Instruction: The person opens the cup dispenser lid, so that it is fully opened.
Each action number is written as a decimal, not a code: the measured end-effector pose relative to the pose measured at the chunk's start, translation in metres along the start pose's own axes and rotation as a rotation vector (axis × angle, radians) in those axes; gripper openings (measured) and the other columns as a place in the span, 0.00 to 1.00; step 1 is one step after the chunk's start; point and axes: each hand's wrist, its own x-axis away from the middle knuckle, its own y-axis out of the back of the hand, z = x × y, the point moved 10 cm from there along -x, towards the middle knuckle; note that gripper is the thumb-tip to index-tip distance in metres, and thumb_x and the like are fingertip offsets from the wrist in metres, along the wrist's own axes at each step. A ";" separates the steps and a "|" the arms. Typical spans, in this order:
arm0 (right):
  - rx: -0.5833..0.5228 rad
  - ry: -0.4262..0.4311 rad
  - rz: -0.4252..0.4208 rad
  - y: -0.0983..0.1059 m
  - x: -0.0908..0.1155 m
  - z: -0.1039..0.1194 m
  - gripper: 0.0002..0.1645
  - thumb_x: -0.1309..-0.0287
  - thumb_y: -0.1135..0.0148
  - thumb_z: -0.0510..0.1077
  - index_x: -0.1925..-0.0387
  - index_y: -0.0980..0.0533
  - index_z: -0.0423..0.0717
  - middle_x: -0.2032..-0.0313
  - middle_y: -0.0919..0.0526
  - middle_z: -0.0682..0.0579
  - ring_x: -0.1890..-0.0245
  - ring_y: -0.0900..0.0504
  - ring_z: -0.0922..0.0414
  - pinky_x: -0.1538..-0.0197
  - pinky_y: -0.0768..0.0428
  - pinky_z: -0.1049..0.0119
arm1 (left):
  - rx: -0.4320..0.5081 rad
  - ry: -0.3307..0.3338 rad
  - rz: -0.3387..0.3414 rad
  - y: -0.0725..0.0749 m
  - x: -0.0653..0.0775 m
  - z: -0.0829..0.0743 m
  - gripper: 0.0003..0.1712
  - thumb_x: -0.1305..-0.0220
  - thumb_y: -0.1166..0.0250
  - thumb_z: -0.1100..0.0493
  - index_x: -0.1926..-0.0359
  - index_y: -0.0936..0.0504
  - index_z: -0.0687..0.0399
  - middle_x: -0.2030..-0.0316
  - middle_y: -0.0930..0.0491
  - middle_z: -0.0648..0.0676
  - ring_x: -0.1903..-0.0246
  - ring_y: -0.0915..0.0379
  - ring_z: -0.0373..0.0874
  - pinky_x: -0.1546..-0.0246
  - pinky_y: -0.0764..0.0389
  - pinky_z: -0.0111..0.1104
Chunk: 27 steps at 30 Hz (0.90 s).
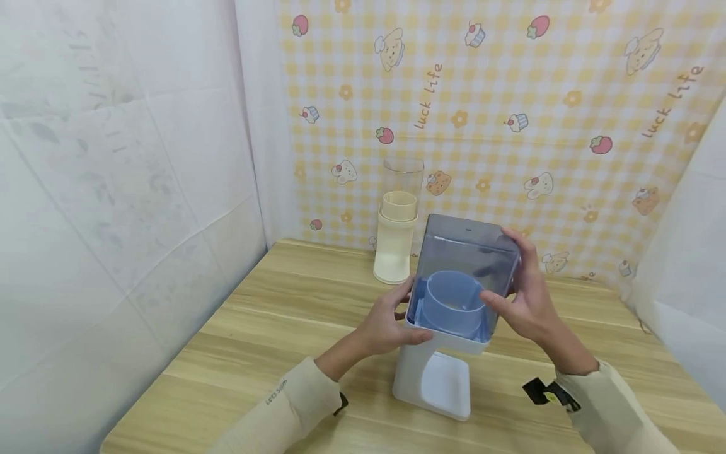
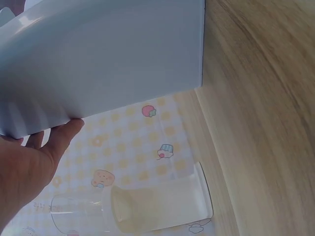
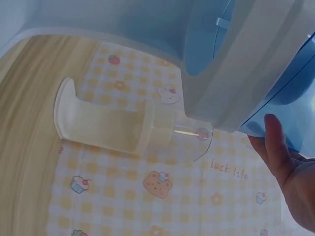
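A white dispenser (image 1: 407,373) with a see-through blue-grey bin (image 1: 462,247) on top stands in front of the person, over the wooden table. Inside the bin shows a round blue ring (image 1: 454,291), and a white tray base (image 1: 448,386) juts out below. My left hand (image 1: 386,323) grips the dispenser's white upper body, thumb at the near rim, other fingers behind. On the other side, my right hand (image 1: 524,299) holds the bin, its thumb on the near wall and a finger at the top corner. In the right wrist view, the right fingers (image 3: 278,152) press the bin's side.
A cream dispenser (image 1: 393,249) with a clear upright tube (image 1: 404,173) stands at the back, by the yellow checked cloth (image 1: 488,94). White sheets (image 1: 113,189) hang at the left and right. The wooden tabletop (image 1: 227,353) extends to both sides.
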 end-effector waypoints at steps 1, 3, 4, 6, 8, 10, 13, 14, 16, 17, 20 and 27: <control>-0.015 0.002 0.004 -0.001 0.000 0.000 0.54 0.49 0.27 0.41 0.29 0.50 0.35 0.41 0.33 0.54 0.59 0.22 0.60 0.81 0.20 0.70 | -0.001 -0.003 -0.001 0.000 0.001 0.000 0.65 0.53 0.33 0.22 0.22 0.47 0.49 0.34 0.31 0.53 0.43 0.27 0.49 0.52 0.20 0.36; -0.013 0.012 0.010 -0.002 -0.001 0.002 0.55 0.51 0.25 0.41 0.30 0.50 0.34 0.40 0.33 0.53 0.58 0.22 0.61 0.79 0.20 0.70 | -0.004 -0.012 -0.003 -0.001 0.001 -0.001 0.64 0.53 0.34 0.22 0.22 0.47 0.47 0.35 0.30 0.52 0.43 0.27 0.48 0.53 0.19 0.36; -0.008 0.020 0.013 -0.002 -0.001 0.004 0.56 0.52 0.24 0.41 0.31 0.50 0.34 0.39 0.34 0.53 0.56 0.22 0.61 0.79 0.19 0.71 | -0.005 -0.015 -0.006 -0.001 0.002 -0.001 0.64 0.53 0.35 0.21 0.22 0.47 0.45 0.36 0.30 0.52 0.44 0.26 0.47 0.53 0.19 0.36; -0.003 0.022 0.014 0.000 -0.001 0.005 0.57 0.54 0.23 0.40 0.31 0.51 0.33 0.38 0.34 0.53 0.55 0.23 0.61 0.77 0.19 0.72 | -0.003 -0.012 -0.011 -0.001 0.003 -0.001 0.64 0.53 0.35 0.21 0.22 0.47 0.46 0.36 0.30 0.52 0.44 0.27 0.46 0.53 0.19 0.35; -0.023 0.019 0.003 0.003 -0.002 0.007 0.58 0.54 0.23 0.39 0.32 0.52 0.32 0.38 0.34 0.52 0.54 0.23 0.61 0.76 0.19 0.73 | 0.011 0.003 -0.011 -0.001 0.004 0.000 0.63 0.52 0.33 0.23 0.23 0.46 0.47 0.36 0.30 0.52 0.43 0.27 0.47 0.52 0.20 0.35; -0.046 0.018 -0.011 0.008 -0.002 0.009 0.57 0.53 0.23 0.37 0.32 0.52 0.31 0.38 0.35 0.51 0.54 0.23 0.60 0.75 0.20 0.74 | 0.031 0.026 -0.008 -0.001 0.005 0.001 0.61 0.50 0.30 0.28 0.23 0.46 0.49 0.36 0.30 0.53 0.42 0.28 0.49 0.50 0.21 0.36; -0.109 0.025 -0.036 0.014 -0.003 0.013 0.56 0.52 0.25 0.35 0.33 0.53 0.30 0.37 0.36 0.47 0.53 0.22 0.59 0.73 0.19 0.75 | 0.047 0.059 -0.005 0.001 0.005 0.003 0.57 0.47 0.25 0.40 0.24 0.45 0.49 0.36 0.30 0.53 0.41 0.29 0.50 0.48 0.22 0.36; -0.132 0.032 -0.044 0.017 -0.003 0.015 0.55 0.52 0.24 0.35 0.33 0.53 0.30 0.37 0.36 0.46 0.52 0.22 0.58 0.71 0.19 0.75 | 0.049 0.067 -0.005 0.001 0.005 0.003 0.56 0.47 0.24 0.44 0.24 0.46 0.49 0.36 0.30 0.53 0.41 0.29 0.51 0.47 0.22 0.36; -0.163 0.060 -0.071 0.022 -0.005 0.020 0.56 0.53 0.23 0.36 0.33 0.52 0.29 0.37 0.37 0.44 0.51 0.21 0.57 0.66 0.19 0.76 | 0.046 0.076 -0.005 0.003 0.005 0.004 0.56 0.46 0.23 0.52 0.23 0.46 0.49 0.36 0.30 0.53 0.40 0.30 0.51 0.47 0.23 0.36; -0.175 0.072 -0.087 0.025 -0.006 0.023 0.56 0.54 0.22 0.37 0.34 0.51 0.29 0.37 0.37 0.43 0.50 0.20 0.56 0.63 0.19 0.76 | 0.043 0.077 -0.005 0.003 0.004 0.004 0.55 0.46 0.23 0.55 0.23 0.46 0.49 0.36 0.30 0.53 0.40 0.30 0.52 0.46 0.23 0.36; -0.186 0.104 -0.120 0.031 -0.008 0.029 0.57 0.56 0.20 0.38 0.35 0.50 0.29 0.37 0.36 0.41 0.48 0.20 0.55 0.57 0.19 0.76 | 0.041 0.079 -0.003 0.004 0.004 0.004 0.55 0.46 0.24 0.59 0.23 0.47 0.50 0.36 0.30 0.53 0.40 0.30 0.53 0.46 0.23 0.35; -0.291 0.119 -0.195 0.049 -0.013 0.041 0.52 0.58 0.20 0.33 0.38 0.46 0.31 0.38 0.35 0.40 0.49 0.18 0.53 0.59 0.19 0.75 | 0.035 0.088 -0.005 0.002 0.001 0.004 0.58 0.45 0.24 0.58 0.22 0.51 0.51 0.32 0.33 0.52 0.38 0.31 0.49 0.45 0.24 0.34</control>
